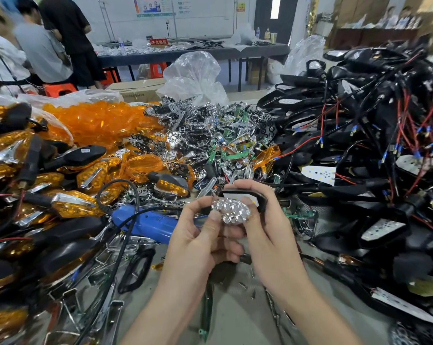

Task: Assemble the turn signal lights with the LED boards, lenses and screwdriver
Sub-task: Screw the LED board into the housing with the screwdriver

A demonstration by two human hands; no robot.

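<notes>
Left hand: the left hand [200, 235] has its fingers curled, thumb and forefinger pinching the left edge of a chrome honeycomb reflector plate [231, 211].
Right hand: the right hand [267, 227] is wrapped round a black plastic turn-signal housing [259, 198], with the thumb against the reflector's right edge.
Unit in hand: held above the grey table [235, 319], front centre. A white LED board [229, 195] shows inside the housing; the reflector sits over the opening, tilted and not seated flush.
Step, as judged: fitting the reflector onto the board – no lens on this unit yet, no screw driven.
Screwdriver: a blue corded electric screwdriver [145, 224] lies on the table just left of the hands, untouched.
Done so far: a heap of finished lights with amber lenses [73, 202] fills the left side.
Still to do: a large tangle of black housings with red and black wires [360, 145] on the right, boards exposed – it looks like most of the job.
Stock: a bag of loose amber lenses [98, 123] sits at the back left, with a pile of chrome reflectors [198, 130] beside it.
Loose bits: small screws [243, 285] are scattered under the hands.
</notes>
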